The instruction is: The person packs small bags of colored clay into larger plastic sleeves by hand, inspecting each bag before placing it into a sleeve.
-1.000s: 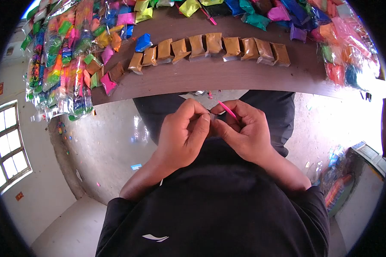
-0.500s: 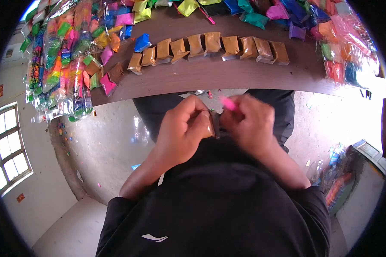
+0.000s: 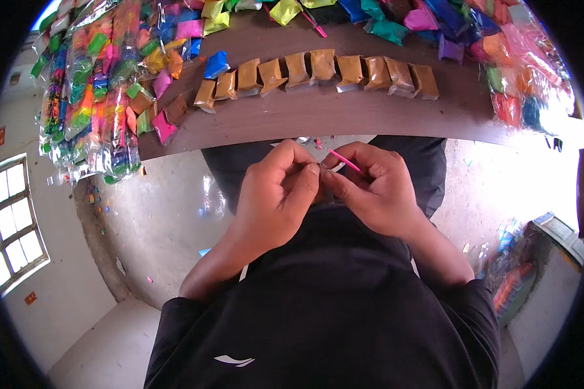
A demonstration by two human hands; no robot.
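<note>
My left hand and my right hand meet in front of my lap, below the table edge. Both pinch a small brown packet, mostly hidden behind the fingers. A thin pink stick lies across the fingers of my right hand, which also holds it. Beyond my hands, several brown packets in clear film form a curved row on the dark table. A blue packet lies at the left end of that row.
Piled bags of colourful packets cover the table's left side. More bags lie at the right. Loose coloured packets and another pink stick are along the back. Plastic bags rest low at the right.
My right hand has moved slightly left and its fingertips now meet those of my left hand. The pink stick has tilted and shows more clearly. The brown packet is more hidden.
</note>
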